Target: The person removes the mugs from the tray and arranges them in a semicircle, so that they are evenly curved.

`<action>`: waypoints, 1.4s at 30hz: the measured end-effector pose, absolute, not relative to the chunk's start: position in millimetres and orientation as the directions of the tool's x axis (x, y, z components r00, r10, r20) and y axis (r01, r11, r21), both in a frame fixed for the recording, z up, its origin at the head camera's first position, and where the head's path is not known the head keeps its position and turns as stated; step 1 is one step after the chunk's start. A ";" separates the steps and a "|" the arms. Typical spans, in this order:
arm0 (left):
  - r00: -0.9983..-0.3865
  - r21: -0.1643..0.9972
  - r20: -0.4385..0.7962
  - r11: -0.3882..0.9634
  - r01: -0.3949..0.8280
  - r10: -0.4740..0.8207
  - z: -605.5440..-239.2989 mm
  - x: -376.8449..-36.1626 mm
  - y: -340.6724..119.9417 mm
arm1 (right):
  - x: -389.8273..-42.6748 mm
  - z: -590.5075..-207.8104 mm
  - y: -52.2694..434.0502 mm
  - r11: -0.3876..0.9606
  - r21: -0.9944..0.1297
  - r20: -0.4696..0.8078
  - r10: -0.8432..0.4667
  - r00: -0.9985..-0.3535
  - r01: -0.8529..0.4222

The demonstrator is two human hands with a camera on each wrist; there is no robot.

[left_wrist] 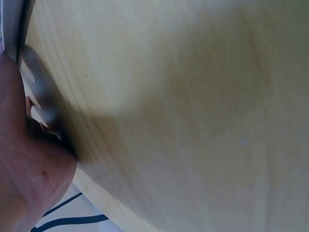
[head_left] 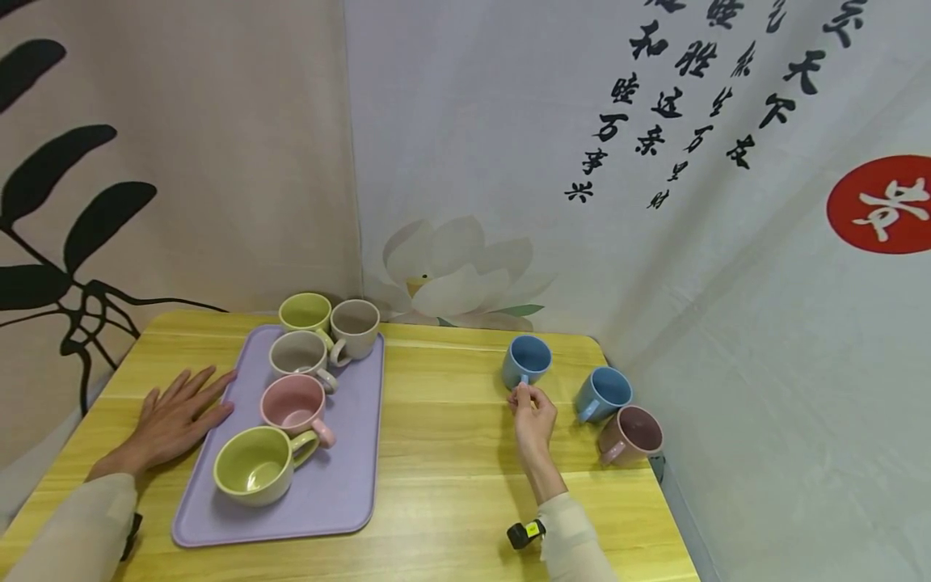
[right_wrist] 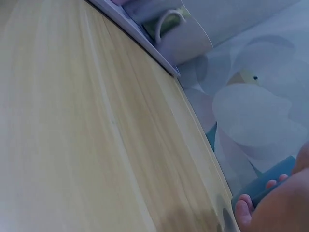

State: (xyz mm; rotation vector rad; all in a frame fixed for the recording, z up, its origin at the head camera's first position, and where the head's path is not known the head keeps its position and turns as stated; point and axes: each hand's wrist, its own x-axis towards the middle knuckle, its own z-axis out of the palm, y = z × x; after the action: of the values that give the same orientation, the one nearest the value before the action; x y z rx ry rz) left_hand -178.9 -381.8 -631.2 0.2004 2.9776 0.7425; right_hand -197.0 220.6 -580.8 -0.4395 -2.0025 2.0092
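My right hand [head_left: 525, 398] pinches the handle of a blue cup [head_left: 528, 358] that stands upright on the wooden table [head_left: 444, 453], right of centre. In the right wrist view the blue cup [right_wrist: 271, 181] shows dark beside my curled fingertips [right_wrist: 243, 210]. My left hand [head_left: 185, 408] lies flat on the table with fingers spread, its fingertips at the left edge of a purple tray [head_left: 342, 501]. It holds nothing. The left wrist view shows only my palm [left_wrist: 24, 188] and blurred wood.
On the tray stand two green cups [head_left: 256, 465] [head_left: 305, 311], two beige cups [head_left: 356, 327] [head_left: 300, 354] and a pink cup [head_left: 294, 404]. A second blue cup [head_left: 604, 394] and a mauve cup [head_left: 631, 434] lie near the table's right edge. Cloth walls close the back and right.
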 end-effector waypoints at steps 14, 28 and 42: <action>-0.989 0.472 -0.036 0.875 0.107 0.140 -633.0 -179.5 -382.1 | -210.9 -585.2 246.4 0.056 -0.997 -0.008 0.524 -0.852 0.044; -0.990 0.469 -0.021 0.876 0.114 0.140 -629.0 -175.9 -379.9 | -223.8 -580.7 257.0 0.044 -0.998 -0.015 0.601 -0.799 0.051; -0.989 0.477 -0.017 0.871 0.119 0.145 -628.3 -175.8 -380.1 | -224.4 -583.9 261.2 0.037 -0.995 -0.046 0.626 -0.779 0.089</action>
State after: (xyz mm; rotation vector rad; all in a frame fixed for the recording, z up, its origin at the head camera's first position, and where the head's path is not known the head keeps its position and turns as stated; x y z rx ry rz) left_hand -175.8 -380.1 -628.3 0.2111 2.9878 0.7569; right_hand -224.4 261.2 -583.9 -0.7211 -1.9182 1.7906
